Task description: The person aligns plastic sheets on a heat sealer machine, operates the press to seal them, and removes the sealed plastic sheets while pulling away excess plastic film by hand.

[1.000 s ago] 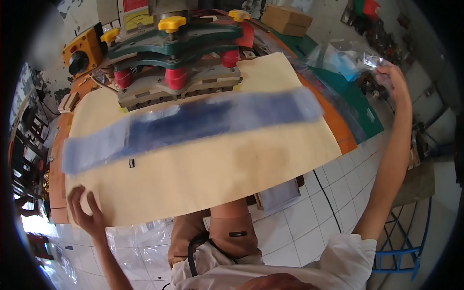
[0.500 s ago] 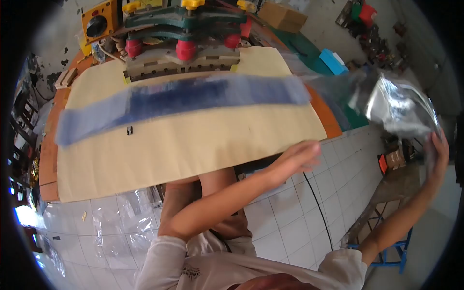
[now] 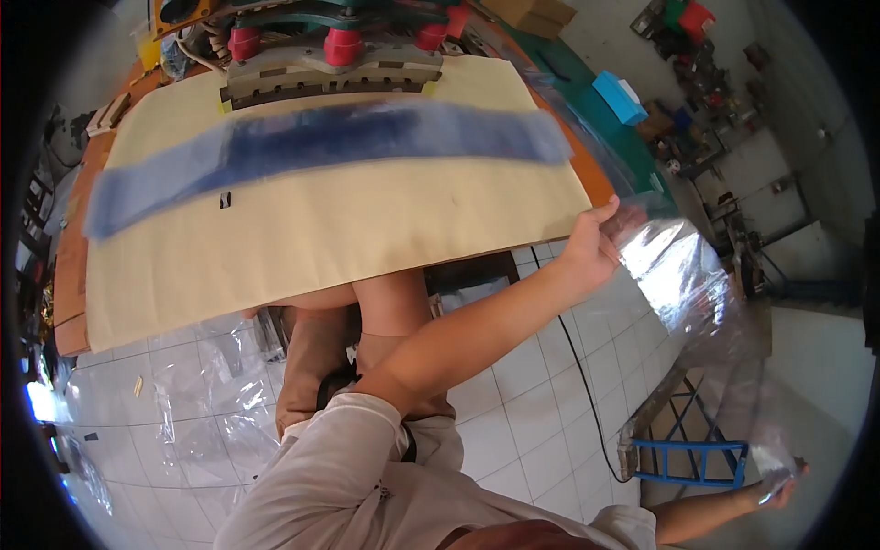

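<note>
A length of clear, shiny plastic film (image 3: 674,275) stretches between my two hands, off the right side of the table. My left hand (image 3: 594,247) is at the table's right corner, its fingers curled at the film's upper end. Far down at the lower right, my right hand (image 3: 779,490) is closed on the film's other end, partly covered by it. On the table lies a large beige sheet (image 3: 367,215). Across it runs a blurred, translucent blue strip (image 3: 321,142). A sealing press with red knobs (image 3: 339,78) stands at the sheet's back edge.
A blue box (image 3: 621,98) sits on the green mat (image 3: 587,87) at the right. A cardboard box (image 3: 532,14) is behind it. Blue metal legs (image 3: 692,463) stand low on the right. Loose plastic (image 3: 206,394) and a black cable (image 3: 587,394) lie on the tiled floor.
My right hand has swung down and outward with the film, drawing it out long. My left hand has moved up and right to meet the film. The view has shifted, so the table appears higher.
</note>
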The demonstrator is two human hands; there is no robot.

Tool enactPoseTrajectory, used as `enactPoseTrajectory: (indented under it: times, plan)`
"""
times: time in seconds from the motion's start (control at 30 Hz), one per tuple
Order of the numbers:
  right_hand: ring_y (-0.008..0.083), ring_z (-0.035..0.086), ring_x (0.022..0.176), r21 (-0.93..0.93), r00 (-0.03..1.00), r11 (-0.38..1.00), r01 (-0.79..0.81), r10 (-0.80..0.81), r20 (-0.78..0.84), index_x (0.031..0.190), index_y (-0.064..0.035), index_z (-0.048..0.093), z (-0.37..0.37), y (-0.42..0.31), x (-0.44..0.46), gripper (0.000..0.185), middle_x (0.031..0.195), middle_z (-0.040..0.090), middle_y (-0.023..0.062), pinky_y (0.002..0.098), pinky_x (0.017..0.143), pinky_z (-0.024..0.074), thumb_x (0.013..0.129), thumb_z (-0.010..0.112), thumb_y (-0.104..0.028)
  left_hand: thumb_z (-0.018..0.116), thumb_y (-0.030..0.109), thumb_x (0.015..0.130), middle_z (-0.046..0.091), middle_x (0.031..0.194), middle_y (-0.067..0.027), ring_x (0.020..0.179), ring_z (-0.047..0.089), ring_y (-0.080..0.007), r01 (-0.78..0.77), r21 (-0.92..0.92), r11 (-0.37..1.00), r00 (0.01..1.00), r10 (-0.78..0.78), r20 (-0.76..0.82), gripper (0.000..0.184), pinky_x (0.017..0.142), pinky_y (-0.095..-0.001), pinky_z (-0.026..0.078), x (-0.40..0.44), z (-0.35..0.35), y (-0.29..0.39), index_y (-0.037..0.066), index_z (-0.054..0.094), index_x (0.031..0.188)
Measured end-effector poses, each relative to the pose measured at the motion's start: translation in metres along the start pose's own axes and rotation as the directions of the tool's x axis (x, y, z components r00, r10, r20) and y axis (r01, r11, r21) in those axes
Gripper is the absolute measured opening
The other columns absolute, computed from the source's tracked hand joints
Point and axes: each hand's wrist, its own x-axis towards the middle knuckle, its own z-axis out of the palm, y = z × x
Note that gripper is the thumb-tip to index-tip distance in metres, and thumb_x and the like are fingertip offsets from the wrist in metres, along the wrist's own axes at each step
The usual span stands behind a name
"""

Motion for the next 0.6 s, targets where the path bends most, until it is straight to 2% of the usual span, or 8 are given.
enactPoseTrajectory:
  times: [0.03,0.07,0.13,0.2,0.3,0.4,0.5,0.6]
  plan:
    - [0.0349,0.048,0.108,-0.415,0.938,0.842,0.345,-0.331,0.108,0.133,-0.0030,0.043,0.012,0.012,0.000,0.049,0.120,0.050,0.0215,0.0437,0.090,0.0395,0.092,0.045,-0.031,0.063,0.025,0.088,0.058,0.108,-0.0097,0.110,0.055,-0.0249,-0.009,0.018,1.000,1.000,0.009,0.009,0.029,0.097,-0.0424,0.045,-0.006,0.004,0.005,0.003,0.054,0.105]
    - [0.0379,0.049,0.113,-0.686,0.769,0.419,0.595,-0.545,0.335,0.135,-0.0045,0.040,0.020,0.024,-0.003,0.047,0.125,0.049,0.0239,0.0459,0.094,0.0408,0.095,0.045,-0.028,0.063,0.025,0.088,0.058,0.108,-0.0097,0.110,0.055,-0.0249,-0.011,0.020,1.000,1.000,0.010,0.013,0.029,0.097,-0.0424,0.045,-0.013,0.009,0.010,0.003,0.054,0.105]
    - [0.0419,0.047,0.120,-0.601,0.786,0.532,0.596,-0.538,0.303,0.131,-0.0037,0.045,-0.027,0.055,-0.021,0.038,0.130,0.046,0.0281,0.0496,0.098,0.0413,0.097,0.046,-0.021,0.065,0.022,0.087,0.059,0.105,-0.0063,0.105,0.058,-0.0228,-0.084,0.103,0.991,0.996,0.080,0.039,0.025,0.097,-0.0396,0.046,-0.028,0.018,0.023,0.006,0.054,0.103]
    - [0.0378,0.051,0.115,-0.479,0.928,0.825,0.300,-0.368,-0.054,0.123,-0.0008,0.054,-0.055,0.092,-0.030,0.034,0.125,0.049,0.0272,0.0484,0.096,0.0424,0.095,0.049,-0.020,0.069,0.020,0.084,0.058,0.106,-0.0038,0.099,0.059,-0.0211,-0.185,0.139,0.973,0.973,0.162,0.165,0.033,0.088,-0.0360,0.051,-0.046,0.024,0.045,0.008,0.050,0.108]
    - [0.0338,0.052,0.114,-0.324,0.975,0.937,0.127,-0.178,-0.132,0.116,0.0037,0.058,-0.046,0.140,-0.025,0.034,0.124,0.051,0.0246,0.0467,0.096,0.0413,0.093,0.053,-0.021,0.071,0.019,0.082,0.057,0.111,-0.0048,0.095,0.061,-0.0216,-0.353,0.151,0.923,0.933,0.336,0.126,0.039,0.087,-0.0356,0.050,-0.089,0.047,0.085,0.007,0.048,0.111]
    - [0.0333,0.053,0.112,-0.101,0.997,0.993,-0.060,0.064,0.032,0.121,0.0012,0.056,-0.061,0.216,0.008,0.032,0.126,0.051,0.0222,0.0456,0.094,0.0443,0.093,0.051,-0.013,0.074,0.016,0.079,0.063,0.105,-0.0019,0.092,0.062,-0.0172,-0.564,0.150,0.812,0.822,0.534,0.197,0.029,0.087,-0.0339,0.048,-0.141,0.055,0.135,0.010,0.059,0.103]
    - [0.0277,0.053,0.111,-0.064,0.920,0.918,-0.392,0.392,-0.014,0.118,0.0110,0.053,0.084,0.226,0.043,0.043,0.119,0.055,0.0160,0.0379,0.094,0.0413,0.087,0.054,-0.020,0.071,0.016,0.082,0.068,0.096,0.0010,0.089,0.062,-0.0122,-0.787,0.166,0.594,0.615,0.733,0.291,0.016,0.085,-0.0324,0.048,-0.209,0.051,0.189,0.011,0.067,0.097]
    - [0.0246,0.055,0.106,0.136,0.789,0.783,-0.607,0.573,0.220,0.121,0.0077,0.052,0.223,0.234,0.066,0.051,0.116,0.057,0.0148,0.0340,0.090,0.0435,0.081,0.059,-0.022,0.061,0.012,0.090,0.067,0.101,-0.0053,0.093,0.062,-0.0130,-0.912,0.233,0.338,0.410,0.792,0.453,0.019,0.087,-0.0258,0.048,-0.296,0.041,0.237,0.002,0.065,0.105]
